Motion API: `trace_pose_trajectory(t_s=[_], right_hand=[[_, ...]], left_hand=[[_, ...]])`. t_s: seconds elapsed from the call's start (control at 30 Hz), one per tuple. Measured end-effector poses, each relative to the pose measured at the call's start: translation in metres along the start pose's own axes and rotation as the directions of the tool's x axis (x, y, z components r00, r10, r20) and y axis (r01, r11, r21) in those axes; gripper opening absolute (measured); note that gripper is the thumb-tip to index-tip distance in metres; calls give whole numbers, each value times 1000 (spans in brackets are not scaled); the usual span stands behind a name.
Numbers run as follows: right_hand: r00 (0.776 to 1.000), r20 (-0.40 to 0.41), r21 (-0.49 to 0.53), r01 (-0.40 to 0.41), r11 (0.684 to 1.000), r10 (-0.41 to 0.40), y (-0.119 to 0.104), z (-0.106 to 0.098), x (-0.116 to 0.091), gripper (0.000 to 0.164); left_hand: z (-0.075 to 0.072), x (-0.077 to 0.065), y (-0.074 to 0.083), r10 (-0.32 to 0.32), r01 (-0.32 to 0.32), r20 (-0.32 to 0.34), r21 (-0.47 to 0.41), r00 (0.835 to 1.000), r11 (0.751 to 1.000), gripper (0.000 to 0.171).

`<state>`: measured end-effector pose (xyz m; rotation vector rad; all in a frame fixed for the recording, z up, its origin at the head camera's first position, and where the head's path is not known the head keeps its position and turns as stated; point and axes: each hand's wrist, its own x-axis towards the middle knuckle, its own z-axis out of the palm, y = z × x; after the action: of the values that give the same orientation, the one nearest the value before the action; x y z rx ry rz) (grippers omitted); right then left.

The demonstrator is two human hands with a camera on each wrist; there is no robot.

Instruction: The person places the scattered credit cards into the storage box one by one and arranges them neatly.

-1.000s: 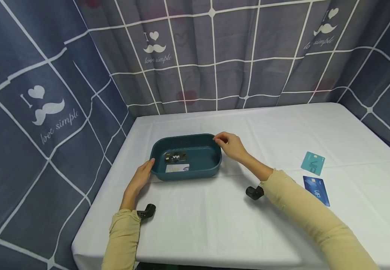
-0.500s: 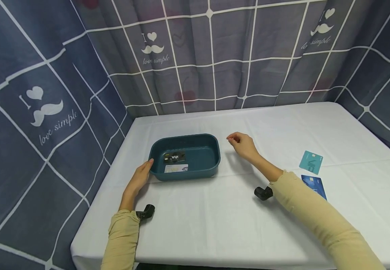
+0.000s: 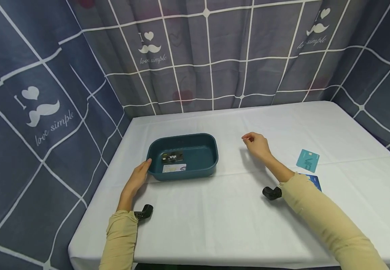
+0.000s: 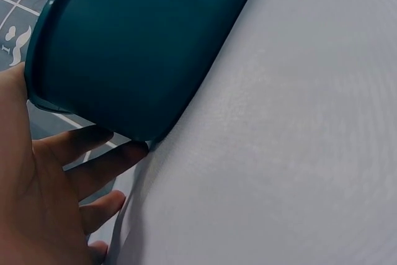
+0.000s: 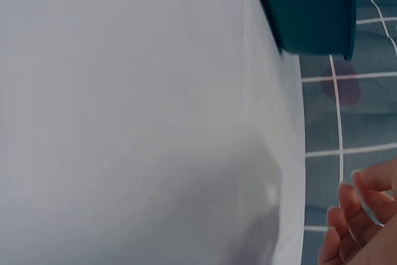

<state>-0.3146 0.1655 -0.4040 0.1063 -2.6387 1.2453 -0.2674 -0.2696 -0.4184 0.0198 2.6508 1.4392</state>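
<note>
A dark teal plastic storage box (image 3: 199,173) sits on the white-covered table, left of centre. Two cards lie in its left half: a black Vip card (image 3: 172,157) and, just nearer, a pale card (image 3: 174,168). My left hand (image 3: 136,180) holds the box's left end. In the left wrist view the thumb reaches the rim, and two fingertips (image 4: 138,148) touch the outer wall. My right hand (image 3: 258,145) hovers right of the box, its fingers loosely bent and holding nothing. Further right lie a teal VIP card (image 3: 308,160) and a blue card (image 3: 314,181), partly hidden by the right sleeve.
White cloth (image 3: 215,221) covers the table, with its front edge near the bottom of the head view. Grey-blue checked curtains (image 3: 195,82) stand behind and along both sides. A black wrist camera (image 3: 143,212) sits on the left forearm, and another (image 3: 271,193) on the right.
My right hand has left the box's right rim and moved right, away from it. The right sleeve now covers more of the blue card. My left hand stays at the box.
</note>
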Motion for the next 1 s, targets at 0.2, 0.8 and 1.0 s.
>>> trace_pose_trajectory(t_s=[0.2,0.8,1.0], right_hand=[[999,15,-22,-35,999,36,14,-9,-3,24],[979,46,-106,-194,975,199,39,-36,-14,32],[970,52,-101,-231,968,237,48,-50,-18,37]], left_hand=[[1,1,0,16,-16,-4,-10,1000,1000,76],[-1,-2,2,-27,27,7,24,1000,999,84],[-1,-1,1,-30,30,8,22,1000,999,83]])
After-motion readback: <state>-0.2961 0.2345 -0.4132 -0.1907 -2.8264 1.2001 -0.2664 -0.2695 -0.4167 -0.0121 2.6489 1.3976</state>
